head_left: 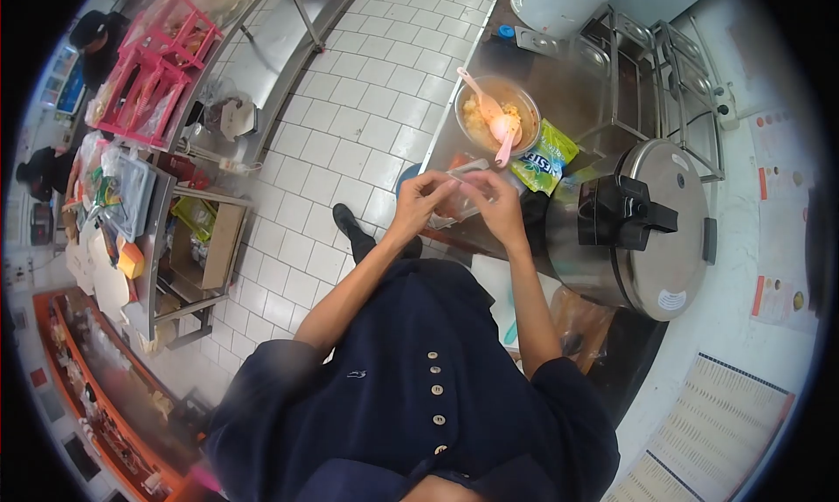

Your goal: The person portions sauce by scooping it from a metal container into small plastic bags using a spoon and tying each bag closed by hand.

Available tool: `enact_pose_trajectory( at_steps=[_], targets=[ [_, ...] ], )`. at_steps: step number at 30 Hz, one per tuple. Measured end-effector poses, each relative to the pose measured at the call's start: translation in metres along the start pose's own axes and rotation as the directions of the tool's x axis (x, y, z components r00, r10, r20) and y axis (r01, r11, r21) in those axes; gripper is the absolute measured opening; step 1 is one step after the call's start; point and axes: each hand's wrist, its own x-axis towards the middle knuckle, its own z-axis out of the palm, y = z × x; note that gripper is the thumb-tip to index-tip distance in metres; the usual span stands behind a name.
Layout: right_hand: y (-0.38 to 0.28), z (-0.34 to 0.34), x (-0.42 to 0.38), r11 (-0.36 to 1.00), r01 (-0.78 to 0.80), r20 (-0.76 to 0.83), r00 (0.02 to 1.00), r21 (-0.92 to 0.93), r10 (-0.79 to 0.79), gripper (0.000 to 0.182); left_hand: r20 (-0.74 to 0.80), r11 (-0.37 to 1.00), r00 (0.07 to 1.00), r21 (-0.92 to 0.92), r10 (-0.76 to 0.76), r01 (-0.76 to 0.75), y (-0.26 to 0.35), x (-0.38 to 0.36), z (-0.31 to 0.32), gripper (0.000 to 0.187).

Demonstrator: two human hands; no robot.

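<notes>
My left hand (423, 203) and my right hand (495, 204) meet in front of my body with fingertips pinched close together. Something small and pale seems to be between them, too small to make out. Just beneath lies a clear plastic container (446, 223) with reddish contents, partly covered by my hands. Beyond it, a metal bowl (464, 140) holds yellowish food, a pink spoon (469, 80) and a second pink-handled spoon (507, 144). A green and yellow Nestlé packet (544, 157) leans beside the bowl, close to my right hand.
A large lidded steel cooker (669, 231) stands on the counter at right. Metal racks (642, 74) and a white bucket (568, 0) are farther back. Pink crates (144, 96) sit on the left-hand table. Two people in dark caps are at far left. Tiled floor (350, 109) runs between.
</notes>
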Motion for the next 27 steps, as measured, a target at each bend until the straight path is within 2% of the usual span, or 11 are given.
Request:
enact_pose_trajectory(
  at_steps=[2,7,9,12,14,17,22,24,25,26,27],
  targets=[
    [0.004,0.000,0.002,1.000,0.011,0.018,1.000,0.018,-0.012,0.016,-0.030,0.998,0.998,-0.001,0.055,-0.055,0.008,-0.003,0.002,0.017],
    [0.007,0.003,-0.001,0.998,0.014,0.066,0.998,0.058,-0.018,0.014,0.039,1.000,0.999,0.023,0.014,-0.015,0.013,-0.010,-0.011,0.017],
    [0.000,0.003,-0.005,0.985,0.071,0.102,0.993,-0.155,-0.056,0.014,0.074,0.997,0.997,0.070,-0.017,0.012,0.007,-0.012,-0.017,0.017],
    [-0.011,0.005,-0.007,0.959,0.119,0.081,0.992,-0.256,-0.101,0.014,0.030,0.994,0.999,0.109,-0.015,0.012,0.014,-0.013,-0.019,0.016],
    [-0.014,0.010,-0.007,0.947,0.116,0.060,0.993,-0.298,-0.103,0.014,-0.062,0.999,0.997,-0.020,-0.039,0.038,0.024,-0.018,-0.017,0.014],
    [-0.017,0.024,-0.003,0.918,0.158,0.035,0.987,-0.363,-0.156,0.013,-0.042,0.983,0.996,0.165,0.083,-0.075,0.008,-0.013,-0.032,0.012],
    [-0.018,0.051,0.027,0.892,0.214,0.080,0.977,-0.398,-0.199,0.012,-0.021,0.948,0.985,0.273,0.174,-0.161,0.036,-0.011,-0.064,0.017],
    [-0.038,0.071,0.043,0.878,0.246,0.117,0.969,-0.411,-0.216,0.011,-0.082,0.970,0.978,0.166,0.193,-0.178,0.037,-0.007,-0.081,0.019],
    [-0.042,0.081,0.055,0.868,0.332,0.159,0.943,-0.369,-0.293,0.009,-0.115,0.966,0.968,0.161,0.223,-0.203,0.040,-0.005,-0.090,0.019],
    [-0.030,0.088,0.064,0.940,0.192,0.158,0.976,-0.282,-0.152,0.011,-0.129,0.912,0.958,0.359,0.257,-0.197,0.048,-0.005,-0.102,0.024],
    [-0.025,0.100,0.075,0.967,0.185,0.142,0.977,-0.175,-0.161,0.013,-0.136,0.822,0.948,0.544,0.287,-0.171,0.055,-0.006,-0.114,0.030]
  ],
)
